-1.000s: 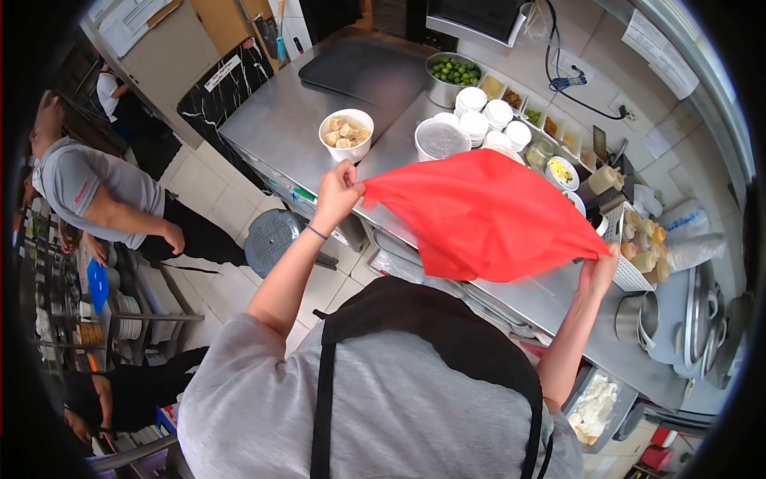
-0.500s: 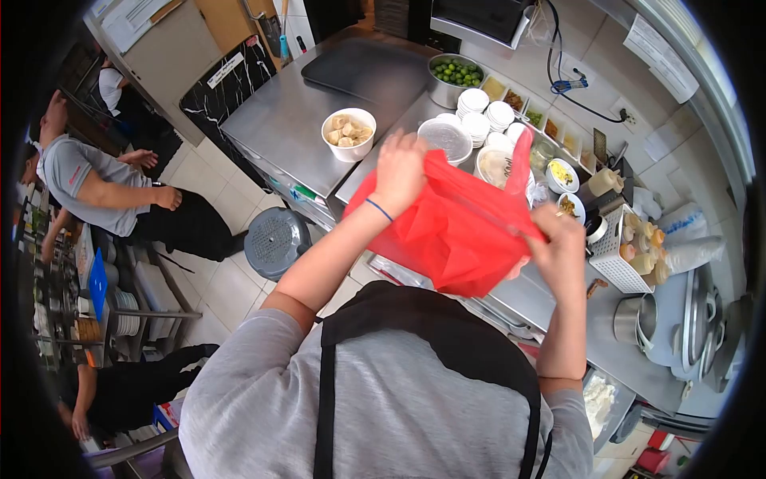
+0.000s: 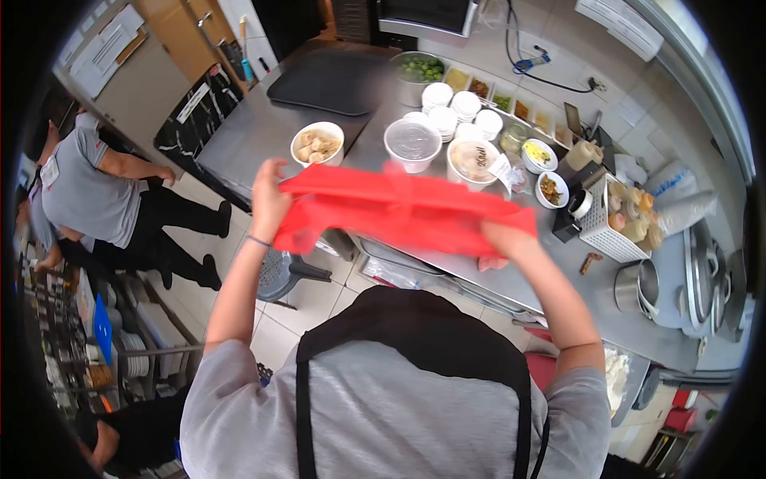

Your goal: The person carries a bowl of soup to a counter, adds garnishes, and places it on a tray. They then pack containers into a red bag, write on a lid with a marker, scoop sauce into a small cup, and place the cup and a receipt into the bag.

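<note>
A red plastic bag [image 3: 391, 209] is stretched wide in the air between my hands, in front of my chest. My left hand [image 3: 271, 201] is closed on its left end. At the other end my right hand [image 3: 508, 238] grips the bag, its fingers partly covered by the red plastic. Just beyond the bag, on the steel counter, stand an open white bowl of dumplings [image 3: 317, 147], a tub with a clear lid [image 3: 412, 142] and a lidded tub with writing on top [image 3: 472, 162].
Stacked white lids [image 3: 444, 120] stand behind the tubs, near a pot of green limes [image 3: 420, 70]. To the right are small bowls [image 3: 551, 190] and a white basket of sauce bottles [image 3: 613, 231]. A grey stool [image 3: 279, 275] stands below the counter; a co-worker [image 3: 104, 184] is at the left.
My hands have moved apart, the left one leftward and down, pulling the red bag out wide and flat. The lidded tubs show more fully now. The co-worker at the left has turned.
</note>
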`<action>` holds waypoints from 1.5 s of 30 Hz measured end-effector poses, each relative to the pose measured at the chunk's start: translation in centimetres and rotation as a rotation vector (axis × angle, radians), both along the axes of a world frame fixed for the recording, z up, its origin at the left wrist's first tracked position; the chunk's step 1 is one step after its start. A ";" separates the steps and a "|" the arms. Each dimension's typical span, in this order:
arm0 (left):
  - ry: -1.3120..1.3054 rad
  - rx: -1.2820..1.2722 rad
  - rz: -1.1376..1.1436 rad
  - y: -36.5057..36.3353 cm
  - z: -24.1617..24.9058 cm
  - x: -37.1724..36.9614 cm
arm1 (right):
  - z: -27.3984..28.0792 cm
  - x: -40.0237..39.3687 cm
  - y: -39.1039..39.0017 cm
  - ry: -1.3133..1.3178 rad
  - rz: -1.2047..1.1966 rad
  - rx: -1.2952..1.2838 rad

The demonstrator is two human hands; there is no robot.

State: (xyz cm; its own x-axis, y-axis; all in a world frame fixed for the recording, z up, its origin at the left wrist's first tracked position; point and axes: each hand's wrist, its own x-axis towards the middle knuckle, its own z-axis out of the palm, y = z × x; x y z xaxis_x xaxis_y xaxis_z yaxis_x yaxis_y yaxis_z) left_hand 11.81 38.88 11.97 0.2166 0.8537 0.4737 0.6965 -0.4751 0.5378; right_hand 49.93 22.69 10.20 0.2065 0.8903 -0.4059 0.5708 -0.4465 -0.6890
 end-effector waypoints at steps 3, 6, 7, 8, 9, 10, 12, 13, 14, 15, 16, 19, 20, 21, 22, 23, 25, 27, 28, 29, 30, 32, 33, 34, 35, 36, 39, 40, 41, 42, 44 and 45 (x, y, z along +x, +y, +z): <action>-0.893 -0.816 -0.234 0.6 -0.7 -2.3 | 1.6 -1.5 -0.9 -0.075 0.131 -0.274; -1.275 -1.137 -0.472 -7.9 7.2 1.5 | 1.6 -0.8 -0.7 -0.115 0.223 -0.449; -1.269 -1.117 -0.467 -9.4 8.3 2.4 | 0.8 1.4 -0.2 -0.118 0.188 -0.297; -1.264 -1.122 -0.467 -8.3 7.1 1.1 | 0.3 2.6 0.0 -0.122 0.155 -0.149; -1.019 -1.011 -0.814 -6.5 4.7 -1.3 | 0.3 2.5 0.0 -0.120 0.154 -0.150; -0.751 -0.873 -1.130 -5.5 3.4 -2.7 | 0.4 2.2 0.2 -0.081 0.115 -0.271; -0.277 -0.730 -0.606 -5.5 5.2 -1.7 | -0.4 0.9 0.7 -0.003 0.034 -0.570; -0.028 -0.488 -0.437 -4.4 3.7 -1.8 | -1.6 -0.2 0.9 0.033 -0.010 -0.747; 0.212 -0.244 -0.260 -3.4 1.9 -2.1 | -3.0 -1.5 0.2 -0.118 0.349 -0.435; 0.209 -0.247 -0.248 -2.5 0.0 -2.8 | -3.9 -3.0 -0.5 -0.260 0.696 -0.104; 0.220 -0.186 -0.172 -1.6 -1.8 -3.6 | -1.4 -5.4 -0.2 -0.329 0.910 -0.131; 0.157 -0.217 -0.124 -0.7 -2.4 -5.2 | 2.3 -7.4 2.7 0.004 1.034 0.089; 0.080 -0.308 -0.155 -0.6 -2.2 -5.5 | 2.5 -7.1 4.2 0.317 0.940 0.340; 0.079 -0.307 -0.148 -0.8 -1.9 -5.4 | 2.8 -6.4 6.5 0.201 0.794 0.397; 0.013 -0.452 -0.279 -1.3 -1.5 -4.9 | 3.0 -5.5 9.5 0.090 0.646 0.452; -0.055 -0.595 -0.410 -1.9 -1.0 -4.3 | 0.3 -3.7 13.7 -0.154 0.488 0.495; -0.103 -0.662 -0.452 -3.5 0.3 -2.2 | -2.6 -1.4 19.3 -0.483 0.238 0.441; -0.152 -0.723 -0.499 -4.9 2.0 -0.3 | -3.9 -0.6 21.7 -0.571 0.158 0.356; -0.168 -0.664 -0.519 -5.6 3.0 0.4 | -5.5 -0.5 22.6 -0.592 0.082 0.302; -0.185 -0.608 -0.538 -6.0 3.3 0.9 | -6.1 -0.6 23.0 -0.613 0.009 0.245; -0.187 -0.608 -0.530 -6.0 3.2 1.2 | -6.3 -0.3 23.6 -0.611 0.016 0.247; -0.192 -0.553 -0.538 -5.9 2.9 1.4 | -6.9 0.2 24.1 -0.133 -0.135 0.019; -0.184 -0.636 -0.537 -5.8 3.2 1.7 | -8.3 0.7 25.0 0.030 -0.178 -0.009; -0.188 -0.643 -0.533 -5.4 2.8 1.9 | -9.9 1.3 25.3 0.029 -0.174 -0.017; -0.234 -0.709 -0.537 -4.8 1.9 2.1 | -10.2 1.3 24.9 0.170 -0.290 0.085; -0.282 -0.772 -0.542 -4.1 0.9 2.3 | -9.6 0.8 24.2 0.310 -0.405 0.189; -0.420 -0.948 -0.538 -2.1 -1.2 2.9 | -8.6 0.8 23.7 0.169 -0.327 0.164; -0.441 -1.015 -0.527 -1.5 -1.3 3.2 | -8.3 1.0 24.0 0.073 -0.252 0.109; -0.462 -1.020 -0.533 -1.0 -1.9 3.5 | -8.2 0.5 23.8 0.072 -0.253 0.117; -0.461 -1.015 -0.538 -0.8 -2.3 3.7 | -8.5 -0.8 23.1 0.167 -0.239 0.055; -0.471 -1.073 -0.557 -0.1 -2.8 4.3 | -9.2 -3.1 22.3 0.259 -0.227 0.003; -0.471 -1.070 -0.558 0.1 -3.2 4.6 | -10.2 -4.3 22.0 0.535 -0.317 0.059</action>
